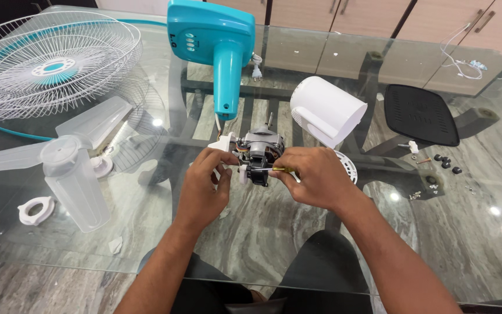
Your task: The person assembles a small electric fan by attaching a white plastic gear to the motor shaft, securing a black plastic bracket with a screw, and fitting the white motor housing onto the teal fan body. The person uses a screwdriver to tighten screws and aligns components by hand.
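A fan motor (pixel 261 152) with grey metal body and black lower part sits on the glass table (pixel 297 232) in front of me. My left hand (pixel 203 186) grips its white plastic part on the left side. My right hand (pixel 315 174) holds a yellow-handled screwdriver (pixel 281 170), its tip against the motor's side. A thin wire runs from the motor up to the teal fan stand piece (pixel 219 43).
A white motor cover (pixel 327 110) lies behind the motor. Clear fan blades (pixel 71 157) and a white wire grille (pixel 50 64) lie left, with a white ring nut (pixel 35 210). A black plate (pixel 420 114) and loose screws and black caps (pixel 445 164) lie right.
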